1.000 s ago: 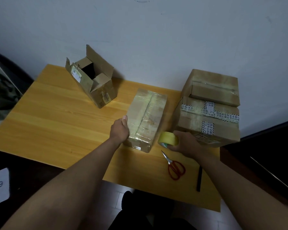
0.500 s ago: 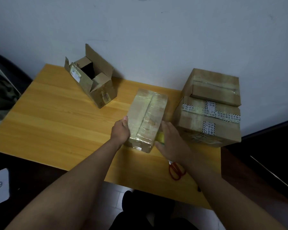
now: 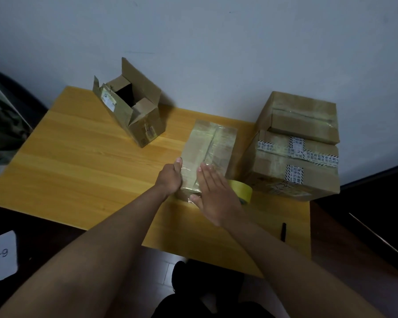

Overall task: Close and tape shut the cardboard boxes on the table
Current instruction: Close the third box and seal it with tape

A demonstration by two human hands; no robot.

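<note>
Four cardboard boxes are seen on a wooden table. One taped box lies at the centre. It is gripped at its near left side by the left hand, thumb on top, while the right hand is laid flat on its top, fingers straight. One open box stands at the far left. Two sealed boxes are stacked at right, small box on large box. One tape roll rests beside the right hand. One black pen lies near the table's front edge.
</note>
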